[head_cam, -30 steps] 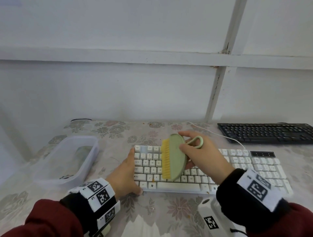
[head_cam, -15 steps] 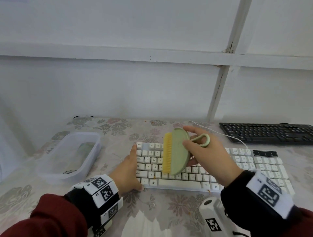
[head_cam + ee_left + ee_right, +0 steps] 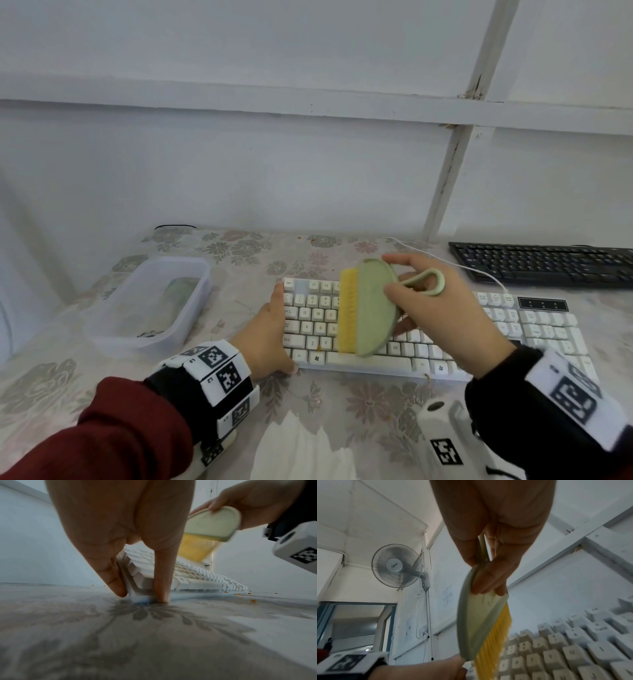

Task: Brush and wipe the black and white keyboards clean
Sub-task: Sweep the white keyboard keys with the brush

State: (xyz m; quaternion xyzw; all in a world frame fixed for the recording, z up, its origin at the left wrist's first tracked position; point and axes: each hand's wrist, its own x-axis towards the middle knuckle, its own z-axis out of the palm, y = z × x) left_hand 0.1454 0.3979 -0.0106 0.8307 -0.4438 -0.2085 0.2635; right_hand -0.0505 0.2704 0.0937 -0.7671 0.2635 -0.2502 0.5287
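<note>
The white keyboard (image 3: 404,329) lay in the middle of the worktop (image 3: 342,404), with the black keyboard (image 3: 548,262) well apart at the far right and not yet touched. The left hand (image 3: 270,332) braced the white keyboard's near-left corner, straight fingers along its left edge and thumb against its near edge, pressing rather than grasping. The right hand (image 3: 442,308) gripped the green brush (image 3: 371,308) by its back and loop handle, thumb and fingers curled round it, yellow bristles (image 3: 347,311) pointing left. Compared with a second earlier, the brush was held in much the same place over the left-centre keys, tilted slightly more; the wrist view showed its bristles blurred and held just above the key tops, touching none that could be seen. This indicated a sweep in progress rather than a finished one. Orange crumbs (image 3: 253,600) remained on the worktop beside the keyboard's near edge, and at least one speck among the lower keys. A clear plastic tub (image 3: 147,308) stood at the left; its contents could not be made out. In judgement, brushing of the first keyboard was only partly done, and wiping had not begun.
</note>
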